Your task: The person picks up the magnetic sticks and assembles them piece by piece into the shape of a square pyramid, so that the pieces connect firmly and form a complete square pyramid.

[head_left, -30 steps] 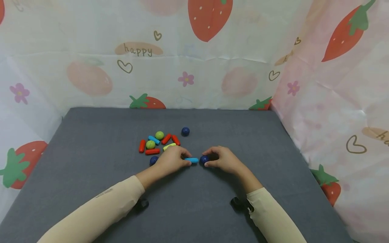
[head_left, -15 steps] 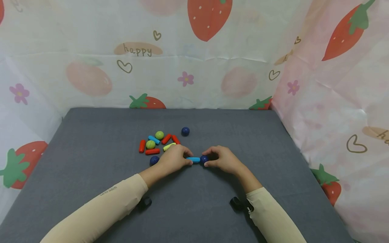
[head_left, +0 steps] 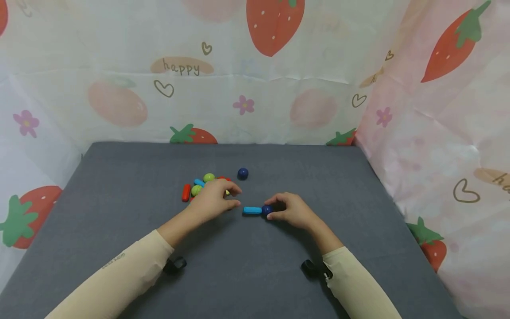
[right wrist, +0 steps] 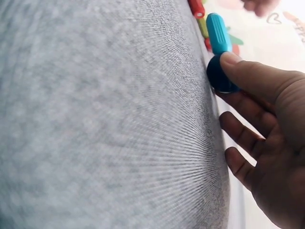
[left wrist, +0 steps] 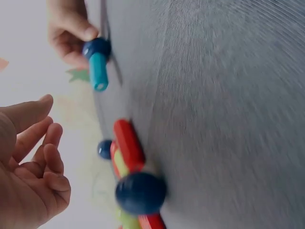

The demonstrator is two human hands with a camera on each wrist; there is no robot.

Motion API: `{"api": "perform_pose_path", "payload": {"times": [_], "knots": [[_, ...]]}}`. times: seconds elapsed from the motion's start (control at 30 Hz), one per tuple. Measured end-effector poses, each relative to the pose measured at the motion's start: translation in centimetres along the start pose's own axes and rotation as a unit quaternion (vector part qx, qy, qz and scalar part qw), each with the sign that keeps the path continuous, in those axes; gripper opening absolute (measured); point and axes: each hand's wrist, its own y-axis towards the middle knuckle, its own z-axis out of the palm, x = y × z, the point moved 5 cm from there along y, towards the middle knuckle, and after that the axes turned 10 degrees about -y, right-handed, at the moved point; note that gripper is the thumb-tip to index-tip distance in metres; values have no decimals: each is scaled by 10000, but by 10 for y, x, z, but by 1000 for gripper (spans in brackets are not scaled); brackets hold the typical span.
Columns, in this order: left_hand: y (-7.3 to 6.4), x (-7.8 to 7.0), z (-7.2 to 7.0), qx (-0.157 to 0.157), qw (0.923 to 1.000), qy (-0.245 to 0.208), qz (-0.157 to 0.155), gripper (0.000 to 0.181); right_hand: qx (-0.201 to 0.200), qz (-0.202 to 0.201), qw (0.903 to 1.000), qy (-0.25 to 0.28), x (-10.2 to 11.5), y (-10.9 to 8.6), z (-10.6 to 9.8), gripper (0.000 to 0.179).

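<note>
My right hand (head_left: 294, 212) pinches a dark blue ball (right wrist: 220, 75) between thumb and fingers, low over the grey table. From the ball's left side a light blue ridged stick (head_left: 252, 210) points out, its end against the ball. My left hand (head_left: 213, 197) holds nothing; its fingers are loosely bent, with a gap between thumb and fingertips in the left wrist view. It hovers over a group of loose pieces and hides some of them. A red stick (head_left: 186, 193), a green ball (head_left: 196, 190) and another green ball (head_left: 209, 177) show around it.
Another dark blue ball (head_left: 243, 173) lies behind the group. Close to the left wrist camera is one more dark blue ball (left wrist: 140, 193) beside a red stick (left wrist: 128, 143). The grey table (head_left: 318, 164) meets a strawberry-printed cloth (head_left: 275, 110) at the back.
The left hand has let go of the light blue stick and moved left, over the group. The stick now stays out from the ball in the right hand, which has barely moved.
</note>
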Motion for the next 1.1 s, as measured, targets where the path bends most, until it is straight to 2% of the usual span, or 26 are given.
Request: {"api": "perform_pose_path", "payload": {"times": [0.1, 0.2, 0.3, 0.47, 0.7, 0.87, 1.1], "knots": [[-13, 5, -15, -167, 9997, -86, -138, 33, 18, 59, 10000, 22, 1, -2, 0, 31], [-25, 15, -27, -275, 9994, 26, -201, 34, 30, 106, 9999, 4, 2, -2, 0, 32], [-34, 27, -34, -325, 9991, 203, -152, 34, 31, 123, 9999, -22, 2, -2, 0, 32], [-45, 47, -42, -371, 9982, 345, -323, 39, -13, 121, 9999, -70, 0, -2, 2, 32], [-47, 67, -42, -145, 9967, 195, -779, 45, -64, 89, 9999, -51, 0, -2, 2, 33], [-46, 75, -39, 20, 9971, 162, -747, 48, -24, 117, 9999, 32, 1, -3, 2, 33], [-44, 84, -36, 212, 9971, 206, -704, 41, -16, 138, 9999, -2, 1, -2, 0, 33]]}}
